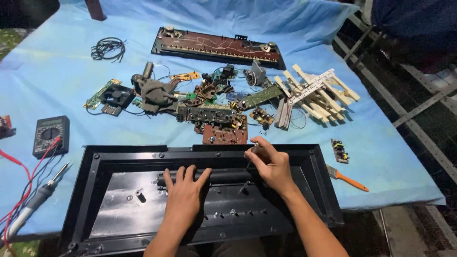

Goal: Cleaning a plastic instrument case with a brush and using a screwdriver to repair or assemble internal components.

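Centrally, lower frame: left hand (183,192) lies palm-down, fingers draped over black cylinder (209,177) inside black casing (85,190). Right hand (271,164) pinches screwdriver (251,159) upright. Circuit boards (214,119) just beyond casing; multimeter (50,135) at left; brush (346,178) at right.

Multimeter (50,134) left, cable coil (108,48) far left, circuit boards (216,119) heaped centre, orange-handled brush (346,178) right, blue cloth (57,71) beneath
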